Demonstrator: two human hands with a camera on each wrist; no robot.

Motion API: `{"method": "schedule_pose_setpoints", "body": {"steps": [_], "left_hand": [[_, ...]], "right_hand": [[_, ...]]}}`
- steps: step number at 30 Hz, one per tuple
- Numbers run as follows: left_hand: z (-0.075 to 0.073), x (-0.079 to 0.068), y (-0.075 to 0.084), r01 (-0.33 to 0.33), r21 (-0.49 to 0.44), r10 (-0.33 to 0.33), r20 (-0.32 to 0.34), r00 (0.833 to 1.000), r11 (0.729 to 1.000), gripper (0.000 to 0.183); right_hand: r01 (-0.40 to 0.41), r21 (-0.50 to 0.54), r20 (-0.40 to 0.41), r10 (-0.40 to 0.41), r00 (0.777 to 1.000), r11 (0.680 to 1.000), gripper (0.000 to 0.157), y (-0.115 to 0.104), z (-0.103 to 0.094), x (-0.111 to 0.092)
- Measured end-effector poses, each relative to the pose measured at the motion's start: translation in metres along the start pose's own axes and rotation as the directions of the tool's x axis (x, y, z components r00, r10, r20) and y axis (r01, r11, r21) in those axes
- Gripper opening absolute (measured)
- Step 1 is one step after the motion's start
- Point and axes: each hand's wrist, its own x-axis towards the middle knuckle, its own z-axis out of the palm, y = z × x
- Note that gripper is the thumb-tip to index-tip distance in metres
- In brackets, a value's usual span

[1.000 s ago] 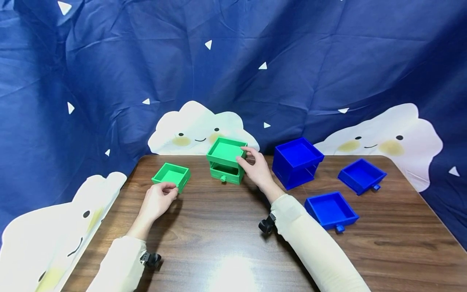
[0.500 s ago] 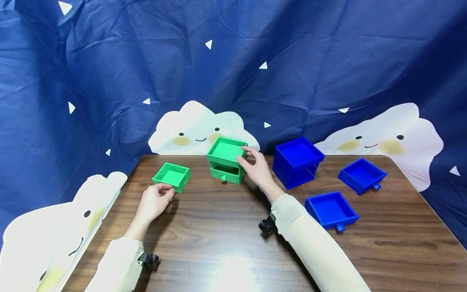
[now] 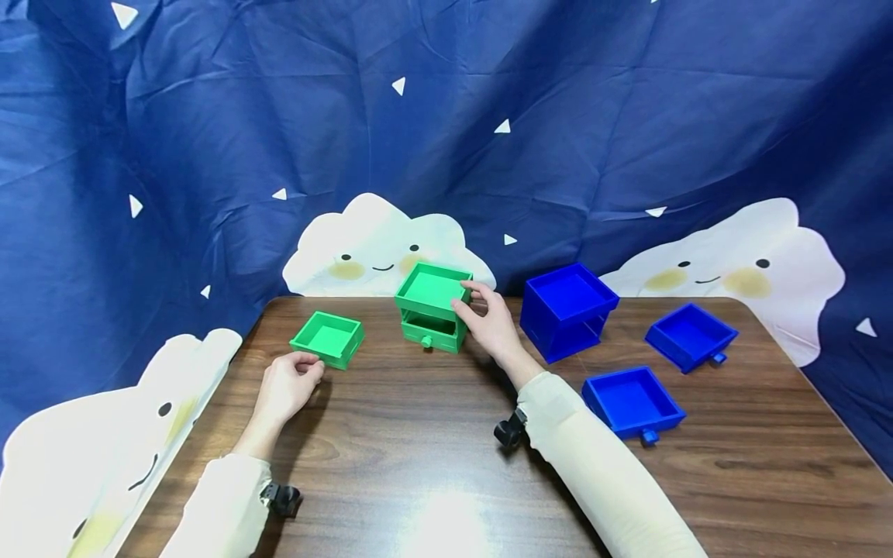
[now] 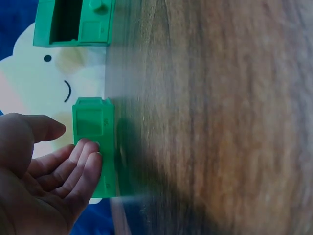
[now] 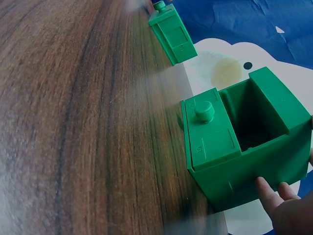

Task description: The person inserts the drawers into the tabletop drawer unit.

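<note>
At the table's back left sits a loose green drawer (image 3: 329,341), a small open-topped box. My left hand (image 3: 284,387) is at its front; in the left wrist view its thumb stands apart from the loosely bent fingers, which overlap the drawer front and hide part of it. In the right wrist view the drawer's knob (image 5: 159,6) shows. A green mini drawer cabinet (image 3: 432,291) stands to the right, its lower drawer (image 5: 210,132) in place and its upper slot open. My right hand (image 3: 494,325) holds the cabinet at its right side, thumb at the front edge and fingers along the side.
Right of my right hand is a blue cabinet shell (image 3: 568,298) with an open front. Two loose blue drawers lie beyond it, one farther back (image 3: 693,337) and one nearer (image 3: 633,399) beside my right sleeve. A blue curtain (image 3: 446,116) with cloud prints hangs behind the wooden table (image 3: 418,434).
My left hand has slid left along the green drawer's front, from its right corner toward the middle. The drawer, the cabinet and my right hand stay in place.
</note>
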Motion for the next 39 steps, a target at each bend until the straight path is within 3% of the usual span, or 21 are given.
{"method": "schedule_pose_setpoints", "body": {"steps": [8,19,30,39], "left_hand": [[-0.001,0.001,-0.004,0.015,0.016,-0.014,-0.031,0.999,1.0,0.03],[0.001,0.009,-0.014,0.047,0.041,-0.046,-0.021,0.999,0.998,0.035],[0.0,0.018,-0.016,0.049,0.086,-0.05,0.005,0.999,0.995,0.037],[-0.001,0.024,-0.014,0.085,0.085,-0.09,0.058,0.994,0.993,0.035]], "right_hand": [[-0.004,0.003,-0.013,0.004,1.0,1.0,0.051,0.0,0.001,0.001],[-0.008,0.009,-0.003,0.008,1.0,1.0,0.051,0.0,0.0,0.0],[-0.007,0.007,-0.005,0.007,1.0,1.0,0.052,0.001,0.001,-0.001],[-0.007,0.005,-0.006,0.007,1.0,1.0,0.052,0.001,0.001,-0.001]]}}
